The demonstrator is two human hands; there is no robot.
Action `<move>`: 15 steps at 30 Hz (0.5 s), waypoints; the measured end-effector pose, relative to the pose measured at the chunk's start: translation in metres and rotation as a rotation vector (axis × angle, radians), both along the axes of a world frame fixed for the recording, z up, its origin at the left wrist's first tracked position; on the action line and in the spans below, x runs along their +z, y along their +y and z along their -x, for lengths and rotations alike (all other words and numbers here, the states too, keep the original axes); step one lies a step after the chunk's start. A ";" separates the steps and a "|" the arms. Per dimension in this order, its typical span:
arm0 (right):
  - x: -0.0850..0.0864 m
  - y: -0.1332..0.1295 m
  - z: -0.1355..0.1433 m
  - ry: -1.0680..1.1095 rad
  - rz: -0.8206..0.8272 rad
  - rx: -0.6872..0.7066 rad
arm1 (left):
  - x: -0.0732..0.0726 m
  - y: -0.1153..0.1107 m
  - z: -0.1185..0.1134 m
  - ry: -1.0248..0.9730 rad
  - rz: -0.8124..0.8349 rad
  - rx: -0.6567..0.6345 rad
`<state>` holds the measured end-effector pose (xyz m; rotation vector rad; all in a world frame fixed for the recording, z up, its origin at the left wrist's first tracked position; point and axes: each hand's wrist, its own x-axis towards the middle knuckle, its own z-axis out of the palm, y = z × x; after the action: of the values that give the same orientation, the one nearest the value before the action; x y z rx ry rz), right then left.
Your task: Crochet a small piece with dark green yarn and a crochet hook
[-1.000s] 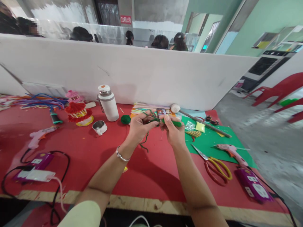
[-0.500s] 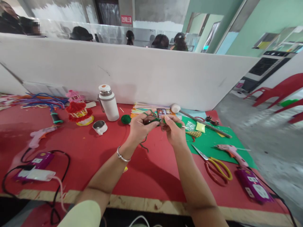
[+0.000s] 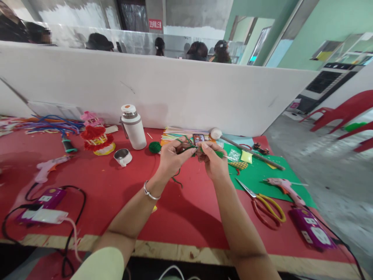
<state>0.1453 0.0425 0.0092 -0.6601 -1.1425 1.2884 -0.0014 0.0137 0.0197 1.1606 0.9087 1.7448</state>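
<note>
My left hand (image 3: 174, 155) is closed on dark green yarn (image 3: 189, 147), with a strand looped over its fingers and a loose tail hanging below onto the red table. Opposite it, my right hand (image 3: 214, 157) pinches a crochet hook with a green handle (image 3: 219, 154). The hook's tip meets the yarn between the two hands; its exact position in the stitches is too small to make out. A ball of green yarn (image 3: 154, 147) lies just left of my left hand. Behind my hands a phone (image 3: 199, 138) shows a picture.
A white thermos (image 3: 136, 132) and its metal cup (image 3: 122, 157) stand on the left. Scissors (image 3: 264, 204), a pink glue gun (image 3: 287, 187) and a purple power strip (image 3: 313, 229) lie right. Another glue gun (image 3: 49, 167) lies left. A white partition (image 3: 175, 89) rises behind.
My hands stay almost in place. The hook and yarn between my fingertips have shifted slightly, the hook's tip now less visible by my left fingers.
</note>
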 end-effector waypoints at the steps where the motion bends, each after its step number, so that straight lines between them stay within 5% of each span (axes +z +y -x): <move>1: -0.001 -0.001 0.001 -0.021 -0.027 -0.015 | 0.001 0.000 0.000 -0.016 -0.006 0.005; 11: 0.003 -0.013 0.005 -0.322 -0.437 -0.331 | -0.003 0.005 0.000 0.079 -0.039 0.136; 15: 0.002 -0.015 0.007 -0.332 -0.468 -0.328 | -0.003 0.004 -0.001 0.066 -0.068 0.186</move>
<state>0.1386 0.0271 0.0117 -0.6850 -1.4728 0.6133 -0.0006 0.0177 0.0167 1.2157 1.0318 1.9089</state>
